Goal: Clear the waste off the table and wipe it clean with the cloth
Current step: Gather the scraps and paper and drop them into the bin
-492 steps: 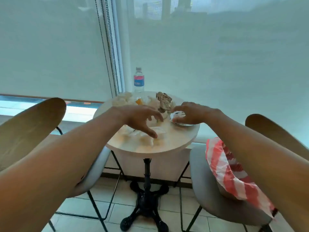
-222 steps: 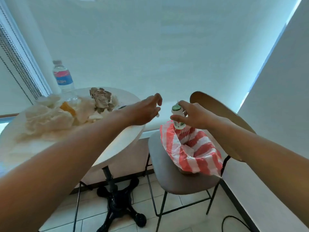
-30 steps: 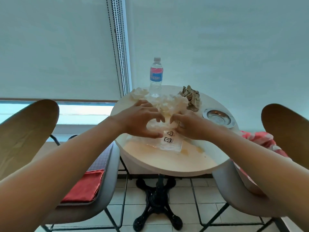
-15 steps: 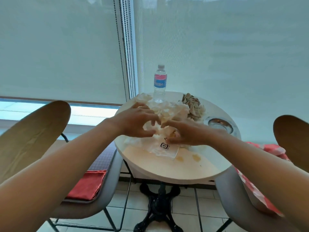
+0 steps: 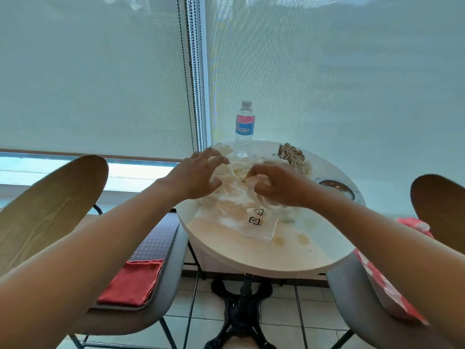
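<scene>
Change: both hands have slid from the near edge of the heap up onto its middle since a second ago, and the view has drifted a little right.
Left hand: left hand (image 5: pixel 198 176) hovers at the left side of the tissues (image 5: pixel 235 177), fingers spread wide and curved, holding nothing I can see.
Right hand: right hand (image 5: pixel 275 186) has its fingers curled down into the heap, pinching a clump of tissue.
Waste: white crumpled tissues sit mid-table; a clear wrapper (image 5: pixel 256 222) with printed marks lies flat just near of them; a brown wad (image 5: pixel 292 154) sits far right.
Table: round table (image 5: pixel 251 258), pale, with wet-looking stains on its near right part.
Bottle: bottle (image 5: pixel 244 128) stands upright at the far edge, just behind the heap.
Dish: small metal dish (image 5: pixel 336 187) at the right edge.
Bag: red-striped bag (image 5: pixel 385 283) on the right chair, mostly hidden by the arm.
Cloth: red cloth (image 5: pixel 132 282) folded on the left chair seat, untouched.
Doing it well: I would say close both hands from opposite sides, scoop the wrapper in underneath, lift in one bundle, and keep clear of the bottle.
</scene>
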Demonstrator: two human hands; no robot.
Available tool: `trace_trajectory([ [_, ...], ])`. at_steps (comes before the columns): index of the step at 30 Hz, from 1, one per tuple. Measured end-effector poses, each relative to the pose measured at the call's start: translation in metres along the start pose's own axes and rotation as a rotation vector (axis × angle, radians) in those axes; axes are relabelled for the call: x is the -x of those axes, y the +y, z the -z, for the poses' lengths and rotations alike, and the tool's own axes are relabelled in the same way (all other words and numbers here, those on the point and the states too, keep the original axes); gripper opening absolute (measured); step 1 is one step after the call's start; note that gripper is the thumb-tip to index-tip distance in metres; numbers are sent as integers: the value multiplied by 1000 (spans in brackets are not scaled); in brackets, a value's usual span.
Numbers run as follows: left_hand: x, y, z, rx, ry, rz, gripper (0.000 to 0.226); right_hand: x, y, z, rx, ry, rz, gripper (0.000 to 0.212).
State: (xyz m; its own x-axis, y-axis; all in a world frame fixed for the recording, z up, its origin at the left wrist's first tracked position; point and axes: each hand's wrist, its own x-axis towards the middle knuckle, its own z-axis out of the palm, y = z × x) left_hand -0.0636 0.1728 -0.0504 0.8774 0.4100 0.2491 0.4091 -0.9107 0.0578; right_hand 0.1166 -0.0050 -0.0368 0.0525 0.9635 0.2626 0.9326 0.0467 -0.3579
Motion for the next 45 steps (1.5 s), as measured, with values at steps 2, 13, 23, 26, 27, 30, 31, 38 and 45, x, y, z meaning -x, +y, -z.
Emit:
trace_trajectory([
  [2, 0, -3, -3, 7, -35, -8, 56, -6, -11, -6, -22, -55, -8, 30],
  [13, -2, -25, -19, 106, -211, -23, 60, -5, -29, -47, 152, -254, 65, 23],
  [23, -4, -28, -16, 215, -88, -56, 34, -9, -26, -41, 37, -14, 51, 17],
  [26, -5, -30, -14, 215, -65, -36, 29, -9, -25, -31, 29, 19, 30, 20],
  [27, -6, -30, -13, 215, -54, -38, 30, -10, -25, -29, 31, 29, 30, 21],
  [30, -7, -30, -6, 209, 5, -47, 29, -12, -26, -23, 41, 70, 32, 26],
  [31, -8, -29, -3, 208, 26, -48, 28, -13, -27, -21, 43, 87, 27, 25],
  [38, -6, -33, 11, 206, -14, -189, 34, -19, -25, -6, 51, 94, -93, 33],
  [45, -6, -35, 0, 156, 83, -168, 48, -13, -19, -17, 85, 50, -89, 12],
])
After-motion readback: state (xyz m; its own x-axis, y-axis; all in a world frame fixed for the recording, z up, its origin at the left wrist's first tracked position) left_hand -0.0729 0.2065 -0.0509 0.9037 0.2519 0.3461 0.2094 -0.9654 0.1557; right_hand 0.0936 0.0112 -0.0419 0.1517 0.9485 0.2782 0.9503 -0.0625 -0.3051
